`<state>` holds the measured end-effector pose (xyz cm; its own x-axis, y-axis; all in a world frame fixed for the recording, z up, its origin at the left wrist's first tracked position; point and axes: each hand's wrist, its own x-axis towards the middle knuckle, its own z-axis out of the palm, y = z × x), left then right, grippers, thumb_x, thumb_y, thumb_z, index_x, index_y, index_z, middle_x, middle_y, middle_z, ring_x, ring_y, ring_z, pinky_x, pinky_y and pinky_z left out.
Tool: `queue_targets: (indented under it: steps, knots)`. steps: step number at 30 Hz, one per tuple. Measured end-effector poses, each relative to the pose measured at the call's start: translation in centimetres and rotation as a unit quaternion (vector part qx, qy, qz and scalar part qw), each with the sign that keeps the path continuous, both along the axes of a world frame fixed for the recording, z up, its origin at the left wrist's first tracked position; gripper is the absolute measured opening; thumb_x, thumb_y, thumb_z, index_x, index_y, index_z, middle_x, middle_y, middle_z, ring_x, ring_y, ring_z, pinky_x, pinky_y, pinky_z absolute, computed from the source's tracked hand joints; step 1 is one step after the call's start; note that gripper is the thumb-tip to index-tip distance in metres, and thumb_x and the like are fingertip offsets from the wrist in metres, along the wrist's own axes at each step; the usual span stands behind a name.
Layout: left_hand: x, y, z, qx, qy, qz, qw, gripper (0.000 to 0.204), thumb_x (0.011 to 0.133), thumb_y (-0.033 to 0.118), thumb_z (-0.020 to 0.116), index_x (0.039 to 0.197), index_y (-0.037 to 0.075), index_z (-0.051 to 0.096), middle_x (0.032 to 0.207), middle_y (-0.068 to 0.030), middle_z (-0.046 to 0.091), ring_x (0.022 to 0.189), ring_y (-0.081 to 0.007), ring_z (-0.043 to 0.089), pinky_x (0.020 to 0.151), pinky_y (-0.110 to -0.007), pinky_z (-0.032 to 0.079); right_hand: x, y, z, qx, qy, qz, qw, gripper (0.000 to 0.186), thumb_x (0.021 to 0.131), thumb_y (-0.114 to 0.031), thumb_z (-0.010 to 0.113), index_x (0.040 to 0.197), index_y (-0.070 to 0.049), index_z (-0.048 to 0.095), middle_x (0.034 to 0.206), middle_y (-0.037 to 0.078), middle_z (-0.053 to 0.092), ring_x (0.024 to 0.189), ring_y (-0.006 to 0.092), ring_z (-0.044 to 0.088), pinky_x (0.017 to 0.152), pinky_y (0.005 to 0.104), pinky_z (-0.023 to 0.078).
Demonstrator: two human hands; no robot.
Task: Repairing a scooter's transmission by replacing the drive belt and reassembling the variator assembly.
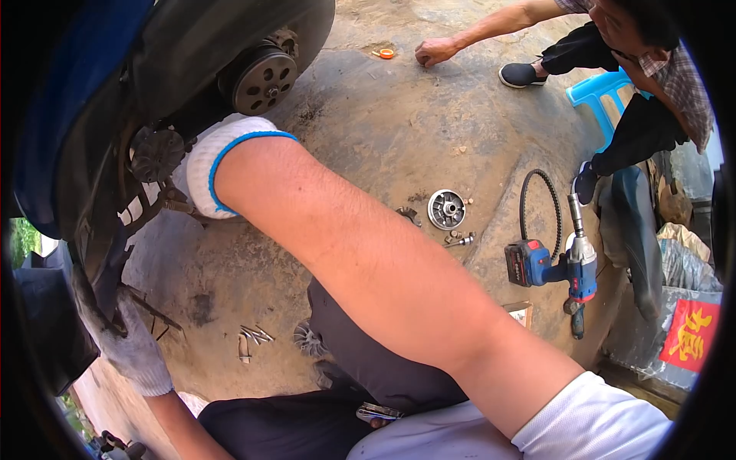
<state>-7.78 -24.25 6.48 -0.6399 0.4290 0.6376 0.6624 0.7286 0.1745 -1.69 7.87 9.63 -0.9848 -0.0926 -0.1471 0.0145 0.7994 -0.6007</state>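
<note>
A scooter with black bodywork fills the upper left, its drive side laid bare. A round metal clutch drum with holes sits at its rear, and a dark finned metal part is lower down. My right hand, in a white knit glove with a blue cuff, reaches in beside the finned part; its fingers are hidden behind the wrist. My left hand, also gloved, is at the lower left, its fingers closed about the edge of a black panel; some of them are out of sight.
On the ground lie a pulley disc, a socket piece, a drive belt, a blue cordless impact wrench, several bolts and a finned fan. A person crouches by a blue stool, hand near an orange ring.
</note>
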Motion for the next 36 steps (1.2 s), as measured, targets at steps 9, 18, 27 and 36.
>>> queue_targets:
  steps: [9, 18, 27, 36]
  knots:
    - [-0.1, 0.4, -0.1, 0.077, -0.107, -0.022, 0.991, 0.056, 0.103, 0.013, 0.062, 0.155, 0.000, 0.045, 0.159, -0.0158, 0.049, 0.143, -0.0302, 0.049, 0.119, -0.041, 0.038, -0.3, 14.0, -14.0, 0.082, -0.009, -0.248, 0.965, 0.039, 0.089, -0.009, 0.056, 0.122, -0.014, 0.077, 0.119, 0.019, 0.074, 0.109, 0.0375, 0.072, 0.093, 0.0446, 0.057]
    - [-1.7, -6.0, -3.3, 0.017, -0.174, 0.061, 0.983, 0.053, 0.105, 0.014, 0.059, 0.155, 0.001, 0.046, 0.155, -0.0152, 0.053, 0.141, -0.0281, 0.051, 0.119, -0.039, 0.037, -6.9, 20.2, -19.6, 0.119, 0.070, -0.242, 0.960, 0.074, 0.096, -0.004, 0.049, 0.164, -0.031, 0.035, 0.136, 0.021, 0.067, 0.121, 0.0374, 0.067, 0.100, 0.0470, 0.055]
    - [-2.3, -8.5, -4.4, 0.007, -0.268, 0.090, 0.959, 0.053, 0.106, 0.012, 0.057, 0.157, 0.001, 0.044, 0.155, -0.0172, 0.053, 0.141, -0.0285, 0.051, 0.119, -0.039, 0.039, -8.2, 22.1, -19.0, 0.206, 0.034, -0.184, 0.960, 0.060, 0.102, -0.011, 0.048, 0.160, -0.028, 0.042, 0.132, 0.018, 0.070, 0.118, 0.0362, 0.070, 0.095, 0.0492, 0.058]
    - [0.7, -2.9, -0.8, -0.156, -0.320, 0.025, 0.934, 0.051, 0.092, 0.011, 0.067, 0.141, 0.000, 0.060, 0.139, -0.0210, 0.064, 0.131, -0.0376, 0.059, 0.111, -0.043, 0.046, -0.1, 16.8, -22.8, 0.141, -0.159, -0.130, 0.969, 0.035, 0.090, -0.021, 0.058, 0.113, -0.004, 0.078, 0.121, 0.023, 0.073, 0.113, 0.0406, 0.071, 0.095, 0.0475, 0.057]
